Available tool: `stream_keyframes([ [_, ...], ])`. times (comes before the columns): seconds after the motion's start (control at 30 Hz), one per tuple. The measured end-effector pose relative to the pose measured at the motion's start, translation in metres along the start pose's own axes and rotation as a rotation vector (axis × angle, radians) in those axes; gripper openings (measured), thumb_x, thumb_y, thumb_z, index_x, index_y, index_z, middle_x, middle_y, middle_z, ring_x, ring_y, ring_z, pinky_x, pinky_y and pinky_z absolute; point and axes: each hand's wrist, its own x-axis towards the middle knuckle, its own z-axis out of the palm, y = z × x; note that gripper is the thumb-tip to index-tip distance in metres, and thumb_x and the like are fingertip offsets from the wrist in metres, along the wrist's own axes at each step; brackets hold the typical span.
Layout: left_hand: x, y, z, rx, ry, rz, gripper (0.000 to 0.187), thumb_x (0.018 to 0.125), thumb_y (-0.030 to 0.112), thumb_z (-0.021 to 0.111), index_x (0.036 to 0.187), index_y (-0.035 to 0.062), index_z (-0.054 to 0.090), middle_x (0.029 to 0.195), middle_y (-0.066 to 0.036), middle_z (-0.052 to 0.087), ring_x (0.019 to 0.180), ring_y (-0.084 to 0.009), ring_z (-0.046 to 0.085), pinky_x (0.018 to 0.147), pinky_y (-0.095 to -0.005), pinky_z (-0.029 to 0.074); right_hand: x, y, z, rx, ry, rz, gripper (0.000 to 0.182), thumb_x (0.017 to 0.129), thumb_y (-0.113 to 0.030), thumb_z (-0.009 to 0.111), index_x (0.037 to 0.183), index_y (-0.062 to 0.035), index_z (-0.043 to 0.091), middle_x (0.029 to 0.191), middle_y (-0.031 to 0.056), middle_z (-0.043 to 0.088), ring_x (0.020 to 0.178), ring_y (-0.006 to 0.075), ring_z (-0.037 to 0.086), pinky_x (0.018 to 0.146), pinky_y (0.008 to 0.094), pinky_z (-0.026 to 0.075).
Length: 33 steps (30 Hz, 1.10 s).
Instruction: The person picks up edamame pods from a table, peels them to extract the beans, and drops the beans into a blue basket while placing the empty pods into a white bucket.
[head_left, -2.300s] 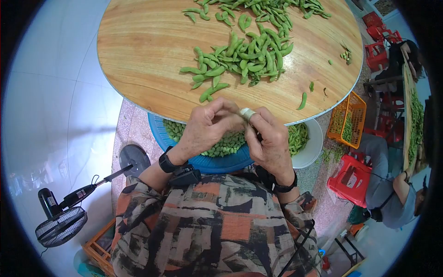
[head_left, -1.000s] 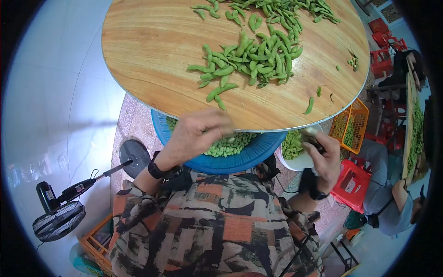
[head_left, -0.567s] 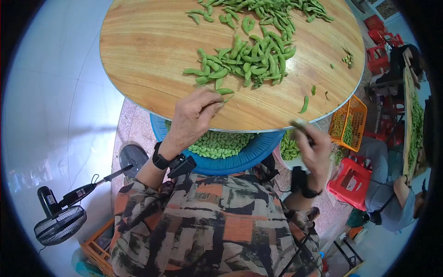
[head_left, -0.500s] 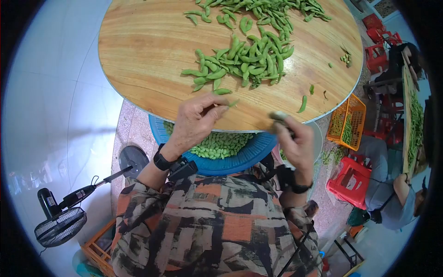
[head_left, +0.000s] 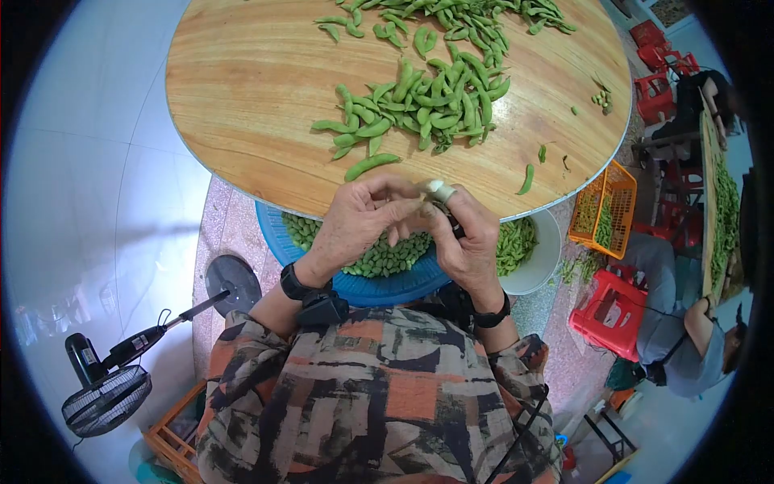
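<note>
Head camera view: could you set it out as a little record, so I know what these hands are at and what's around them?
Hands: left hand and right hand close together, above the basin
Held: hard to make out between the fingers
Right-hand detail: whitish wrap on one digit
Blue basin: shelled green beans
White bucket: green pods or hulls
Wooden tabletop: edamame pods, heaped and loose
Nearby: orange crate, red plastic stool, pedestal fan

I am seeing the person's right hand (head_left: pixel 466 242) coming away from the round white plastic bucket (head_left: pixel 551 256) and getting close to the left hand (head_left: pixel 355 224). On the round tan wooden table (head_left: pixel 242 105), one long green pod (head_left: pixel 372 166) is lying without the small pod that was beside it.
</note>
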Motion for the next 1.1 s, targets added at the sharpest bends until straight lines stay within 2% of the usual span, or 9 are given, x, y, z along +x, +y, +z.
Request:
stream_keyframes([
  [0.17,-0.003,-0.002,-0.001,0.129,0.038,-0.013,0.013,0.095,0.011,0.063,0.102,-0.0002,0.064,0.078,-0.004,0.064,0.062,-0.0081,0.059,0.052,-0.0187,0.047,-0.003,-0.008,-0.007,0.557,-0.010,0.515,0.026,0.094,-0.004,0.058,0.119,0.0024,0.061,0.078,-0.0018,0.056,0.059,0.0044,0.048,0.049,0.0215,0.039],
  [0.47,-0.007,-0.010,0.011,0.414,0.166,0.244,0.008,0.091,0.005,0.067,0.097,-0.0001,0.065,0.079,-0.001,0.062,0.065,-0.0056,0.055,0.056,-0.0192,0.044,-0.004,-0.009,-0.007,0.715,-0.077,0.546,0.025,0.097,-0.002,0.054,0.121,0.0041,0.060,0.084,-0.0036,0.054,0.058,0.0011,0.043,0.048,0.0180,0.034],
  [0.53,-0.005,-0.011,0.010,0.646,0.206,0.456,0.008,0.088,0.002,0.068,0.094,-0.0020,0.065,0.084,-0.002,0.061,0.071,-0.0074,0.057,0.060,-0.0203,0.045,-0.005,-0.009,-0.006,0.704,-0.074,0.531,0.025,0.097,-0.002,0.054,0.120,0.0043,0.060,0.086,-0.0034,0.053,0.058,0.0012,0.043,0.048,0.0182,0.034],
  [0.73,-0.006,-0.013,0.010,0.701,0.221,0.509,0.006,0.089,0.002,0.067,0.093,-0.0024,0.065,0.083,-0.004,0.061,0.071,-0.0090,0.058,0.061,-0.0201,0.046,-0.005,-0.004,-0.003,0.668,-0.075,0.492,0.023,0.097,-0.002,0.055,0.118,0.0044,0.061,0.088,-0.0025,0.053,0.060,0.0017,0.044,0.048,0.0190,0.035],
  [0.77,-0.007,-0.011,0.010,0.700,0.221,0.509,0.006,0.089,0.002,0.067,0.093,-0.0024,0.065,0.083,-0.004,0.061,0.071,-0.0090,0.058,0.061,-0.0201,0.046,-0.005,-0.002,-0.003,0.624,-0.071,0.460,0.023,0.097,-0.002,0.055,0.117,0.0044,0.061,0.087,-0.0024,0.053,0.059,0.0018,0.044,0.049,0.0192,0.035],
  [0.83,-0.009,-0.007,0.009,0.256,0.131,0.045,0.007,0.092,0.005,0.065,0.094,-0.0014,0.065,0.076,-0.004,0.062,0.064,-0.0089,0.059,0.055,-0.0194,0.046,-0.003,-0.001,-0.005,0.654,-0.083,0.481,0.022,0.097,-0.002,0.055,0.116,0.0042,0.061,0.086,-0.0025,0.052,0.059,0.0018,0.044,0.049,0.0192,0.035],
  [0.87,-0.008,-0.007,0.008,0.256,0.131,0.045,0.007,0.092,0.005,0.065,0.094,-0.0014,0.065,0.076,-0.004,0.062,0.064,-0.0089,0.059,0.055,-0.0194,0.046,-0.003,-0.001,-0.007,0.682,-0.095,0.501,0.021,0.097,-0.003,0.055,0.116,0.0040,0.061,0.085,-0.0026,0.052,0.059,0.0018,0.044,0.049,0.0192,0.035],
  [0.93,-0.005,-0.007,0.006,-0.233,-0.009,-0.096,0.010,0.093,0.009,0.065,0.095,-0.0008,0.065,0.072,-0.004,0.063,0.058,-0.0080,0.058,0.050,-0.0190,0.044,-0.004,-0.002,-0.010,0.692,-0.095,0.512,0.021,0.097,-0.003,0.055,0.115,0.0038,0.062,0.084,-0.0028,0.052,0.059,0.0018,0.044,0.048,0.0190,0.034],
  [1.1,-0.002,-0.011,0.013,-0.096,0.095,0.000,0.011,0.093,0.012,0.065,0.092,0.0009,0.066,0.068,-0.002,0.063,0.054,-0.0049,0.055,0.047,-0.0178,0.041,-0.003,-0.011,-0.012,0.648,-0.078,0.532,0.020,0.097,-0.004,0.054,0.114,0.0030,0.062,0.083,-0.0028,0.053,0.058,0.0020,0.044,0.048,0.0187,0.034],
])
